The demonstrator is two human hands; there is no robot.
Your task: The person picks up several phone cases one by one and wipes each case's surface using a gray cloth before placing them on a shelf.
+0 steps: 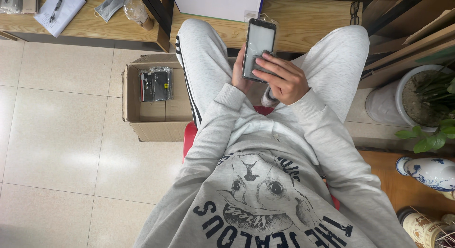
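Observation:
A black-framed phone screen panel [259, 44] stands upright above my lap. My left hand [238, 73] grips its left edge from behind. My right hand [280, 77] presses a small dark cloth or pad [262, 63] against the lower part of the glass. I sit on a red stool [188, 136], in grey trousers and a grey printed sweatshirt.
An open cardboard box [151, 127] with wrapped black parts [155, 85] sits on the tiled floor to my left. A wooden bench [95, 25] ahead carries a notepad with pen [59, 9], a face mask [110, 4] and a plastic bottle [137, 13]. A potted plant [426, 96] and ceramic vases [426, 172] stand at right.

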